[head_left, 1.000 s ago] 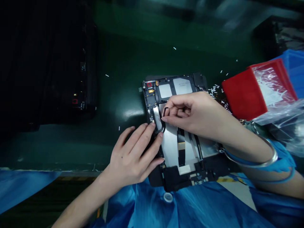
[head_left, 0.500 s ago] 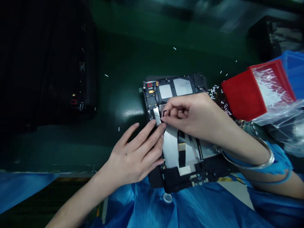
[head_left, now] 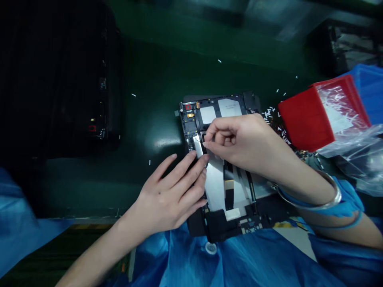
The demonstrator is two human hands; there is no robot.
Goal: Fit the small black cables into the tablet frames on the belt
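An opened tablet chassis (head_left: 218,107) lies on the green belt, showing silver shielding, black flex cables and a small board along its left edge. My left hand (head_left: 170,195) lies flat on the chassis's left edge, fingers stretched and pressing near the board. My right hand (head_left: 239,141) reaches in from the right, thumb and forefinger pinching a thin black cable (head_left: 204,139) just above the left fingertips. A metal bangle sits on the right wrist.
A red bin (head_left: 305,119) lined with clear plastic and a blue bin (head_left: 371,83) stand at the right. Small white bits (head_left: 271,111) are scattered on the green belt (head_left: 149,87). A dark unit (head_left: 60,79) fills the left. Blue fabric (head_left: 239,259) covers the near edge.
My left fingers slid a little up and right along the chassis edge. My right hand moved the pinched cable slightly up and left. Blue fabric came into view at the left.
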